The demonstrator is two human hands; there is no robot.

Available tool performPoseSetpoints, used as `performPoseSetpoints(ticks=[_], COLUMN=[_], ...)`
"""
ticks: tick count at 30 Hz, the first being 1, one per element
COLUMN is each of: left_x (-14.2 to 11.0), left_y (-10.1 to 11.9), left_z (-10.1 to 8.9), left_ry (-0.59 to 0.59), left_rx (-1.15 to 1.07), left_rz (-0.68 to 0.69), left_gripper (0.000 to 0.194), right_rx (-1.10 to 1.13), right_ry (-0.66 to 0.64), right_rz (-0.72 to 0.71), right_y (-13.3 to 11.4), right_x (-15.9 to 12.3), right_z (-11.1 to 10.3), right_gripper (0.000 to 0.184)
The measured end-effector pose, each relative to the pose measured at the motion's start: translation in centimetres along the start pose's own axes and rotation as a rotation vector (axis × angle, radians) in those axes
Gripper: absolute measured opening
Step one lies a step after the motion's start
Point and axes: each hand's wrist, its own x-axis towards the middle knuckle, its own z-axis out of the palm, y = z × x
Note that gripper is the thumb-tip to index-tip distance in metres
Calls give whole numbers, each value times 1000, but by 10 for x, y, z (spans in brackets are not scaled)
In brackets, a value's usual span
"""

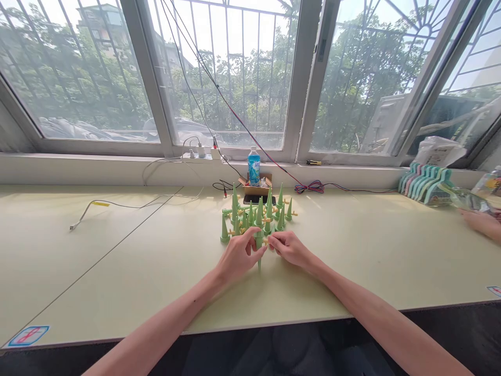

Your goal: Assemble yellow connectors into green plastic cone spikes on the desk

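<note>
My left hand [238, 254] is closed around a green cone-shaped piece [259, 241], thumb and fingers on either side. Its narrow tip points down toward me. At the side of this piece, my right hand [289, 248] pinches a small yellow peg [265, 241]; whether the peg sits inside the cone I cannot tell. Just beyond both hands stands a cluster of similar green cones [224, 230], mostly upright, several with yellow pegs sticking out sideways. My hands hide part of the nearest cones.
Behind the cones are a black phone-like slab [250, 199], a small cardboard box [268, 180] and a blue-liquid bottle [254, 167]. A white cable [125, 207] crosses the table at left. Pastel hangers [425, 183] stand at right, near another person's hand [480, 223].
</note>
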Motion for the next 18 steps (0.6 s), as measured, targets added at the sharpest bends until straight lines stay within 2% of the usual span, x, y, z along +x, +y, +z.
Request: performPoseSetpoints(ticks=[18], left_x=[0], left_y=[-2], left_z=[1], left_ry=[-1], left_rx=[7], left_rz=[-9], left_gripper=[33], right_rx=[-30], right_ry=[11], right_rz=[9], right_y=[-2], right_x=[1], right_z=[0], right_gripper=[41])
